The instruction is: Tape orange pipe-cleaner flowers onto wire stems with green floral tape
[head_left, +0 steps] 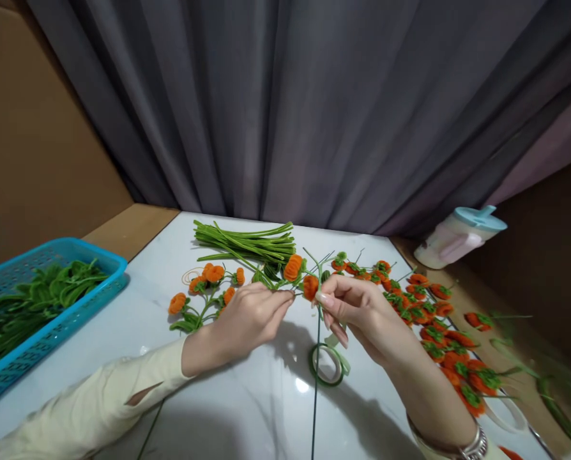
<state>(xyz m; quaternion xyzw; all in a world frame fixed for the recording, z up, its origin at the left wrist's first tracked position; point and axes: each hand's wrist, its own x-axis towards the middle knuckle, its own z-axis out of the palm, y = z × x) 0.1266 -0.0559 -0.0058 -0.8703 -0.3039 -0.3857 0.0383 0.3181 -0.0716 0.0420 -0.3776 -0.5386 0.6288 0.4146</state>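
At far left, a blue basket (pixel 121 271) holding green leaves (pixel 65 284) sits on the tabletop (pixel 257 409). To its right lies a sprig (pixel 204 313) with orange ribbed heads, partly behind the left hand (pixel 253 314). That hand's fingers are bent, the tips drawn together beside a thin wire; whether they grip it cannot be told. Behind it, a bundle of green stems (pixel 250 241) lies crosswise. Between the hands, the green stem (pixel 320 276) is raised off the surface, orange heads (pixel 294 268) on its left side. Its long axis runs from the right fingertips away from the person, the far end leaning slightly left. The right hand (pixel 372 314) is nearer, touching it: thumb and index finger are pinched closed on its near end, the other fingers loosely curled. The left fingertips lie just left of that pinch, apart from it. Below the pinch lies a roll of green tape (pixel 333 381). Farther right, loose orange-and-green pieces (pixel 433 333) are spread toward the edge; beyond them stands a lidded cup (pixel 439 246). No brand, label or writing is legible.
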